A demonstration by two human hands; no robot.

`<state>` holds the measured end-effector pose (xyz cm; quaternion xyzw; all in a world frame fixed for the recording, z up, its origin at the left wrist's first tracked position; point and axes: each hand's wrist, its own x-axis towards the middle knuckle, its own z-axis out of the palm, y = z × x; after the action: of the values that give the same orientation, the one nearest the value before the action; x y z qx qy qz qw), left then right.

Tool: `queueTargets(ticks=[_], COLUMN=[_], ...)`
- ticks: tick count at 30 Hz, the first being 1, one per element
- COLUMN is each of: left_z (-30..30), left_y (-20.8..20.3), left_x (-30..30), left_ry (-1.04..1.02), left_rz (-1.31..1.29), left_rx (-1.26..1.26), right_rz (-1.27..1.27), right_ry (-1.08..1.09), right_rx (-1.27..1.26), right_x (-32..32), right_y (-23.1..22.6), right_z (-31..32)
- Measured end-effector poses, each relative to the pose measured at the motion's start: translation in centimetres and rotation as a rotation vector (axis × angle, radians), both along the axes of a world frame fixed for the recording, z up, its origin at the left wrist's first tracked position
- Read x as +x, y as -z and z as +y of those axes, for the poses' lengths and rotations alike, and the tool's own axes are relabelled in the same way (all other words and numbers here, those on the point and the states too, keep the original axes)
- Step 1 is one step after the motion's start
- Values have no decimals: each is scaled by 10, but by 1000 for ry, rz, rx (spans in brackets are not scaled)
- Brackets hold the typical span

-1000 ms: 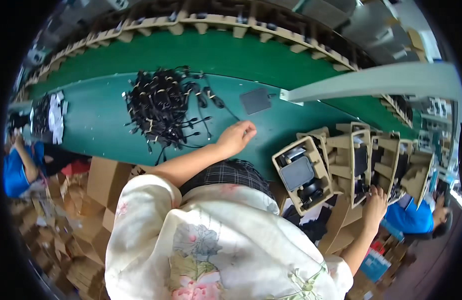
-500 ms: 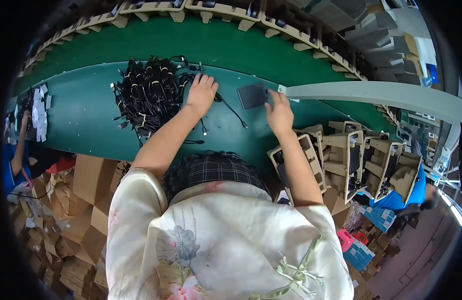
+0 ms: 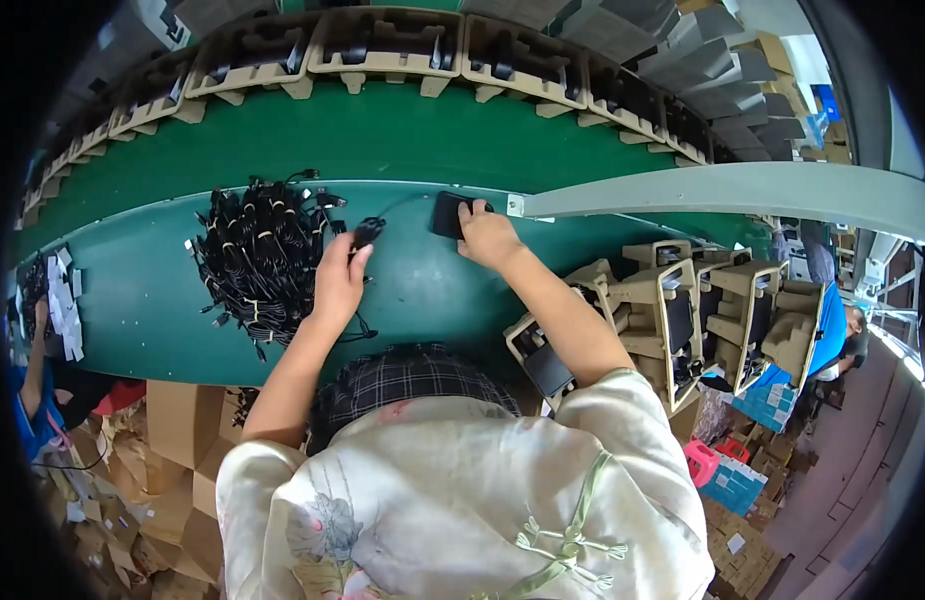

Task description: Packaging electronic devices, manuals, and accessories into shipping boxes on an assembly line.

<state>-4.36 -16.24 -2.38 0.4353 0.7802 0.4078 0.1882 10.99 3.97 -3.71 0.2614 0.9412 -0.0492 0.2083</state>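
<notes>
Head view: a small bundled black cable (image 3: pixel 369 232) is pinched between the thumb and fingers of the left hand (image 3: pixel 339 283), just beside a large pile of black cables (image 3: pixel 258 255). From this bundle a thin cord is stretched toward a flat black pad (image 3: pixel 449 215), which is placed near the far edge of the teal table (image 3: pixel 423 300). The pad's right part is covered by the curled fingers of the right hand (image 3: pixel 486 234), with the thumb near its lower edge; whether it is gripped or only touched cannot be told. Close by, a pale metal arm (image 3: pixel 703 190) is fixed by its foot. At the right, tan moulded trays (image 3: pixel 673 350) with dark parts inside are stacked on their sides, partly hidden by the right forearm. Beyond the table, more loaded trays (image 3: pixel 388 50) are lined up in a row along a green surface (image 3: pixel 383 130).
</notes>
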Motion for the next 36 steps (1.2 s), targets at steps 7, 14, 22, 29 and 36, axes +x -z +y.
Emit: queueTargets(ticks=[7,14,22,29,36], left_z=[-4,4,20,32,36], left_y=[19,15,6,4,1], left_x=[0,7,-9,-32,-35], left_ry=[-141,-147,-151,-131,-75], left_rz=[-370,-662,-800,-797,-769], left_rx=[51,47,56,78,30], right_rz=[354,1349,1085,794,549], right_ry=[523,1086,1107,1043,973], right_rx=[81,52,109,250,206], right_x=[-20,-50,-61,-55,-62], right_y=[-37,-39,-32,-26,-18], right_z=[55,184,284,303,300])
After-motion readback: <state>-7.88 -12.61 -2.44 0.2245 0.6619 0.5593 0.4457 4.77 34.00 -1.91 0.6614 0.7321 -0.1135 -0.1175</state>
